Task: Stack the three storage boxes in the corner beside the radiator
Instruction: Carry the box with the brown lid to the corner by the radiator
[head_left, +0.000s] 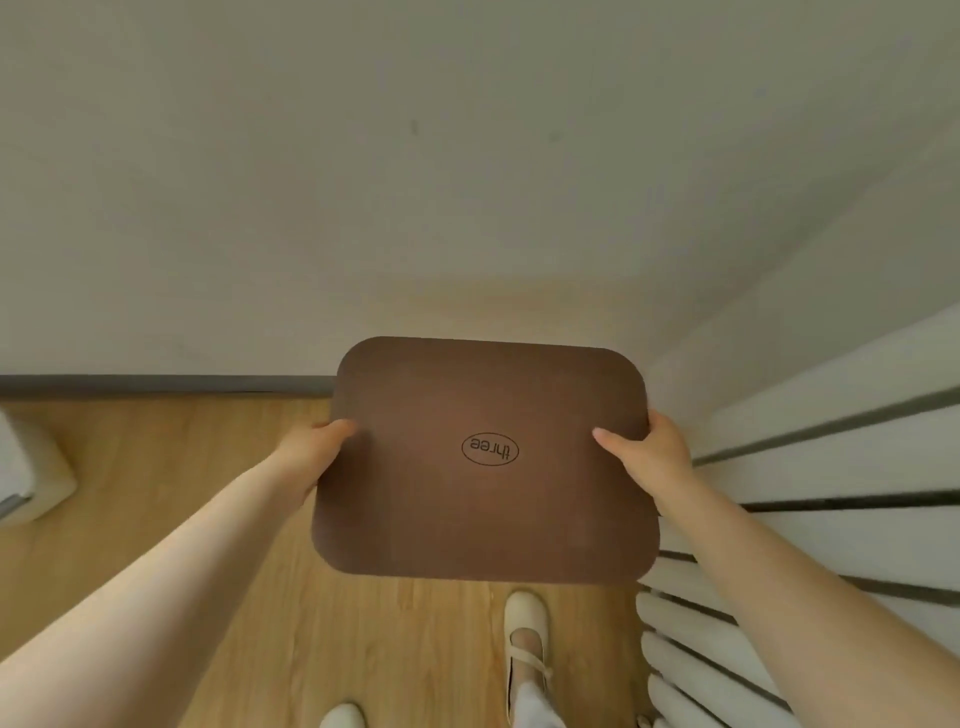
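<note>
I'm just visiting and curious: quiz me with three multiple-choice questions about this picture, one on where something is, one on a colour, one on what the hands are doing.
1. Where is the radiator relative to the box?
A. on its right
B. on its left
C. behind the person

2. What colour is the box lid?
A. white
B. brown
C. blue

3. How is the box held?
A. by one hand only
B. by no hand
C. by both hands at its sides

Answers:
1. A, the white ribs run along the right edge.
2. B, the top is brown with an oval printed mark.
3. C, the left hand and the right hand grip opposite edges.
</note>
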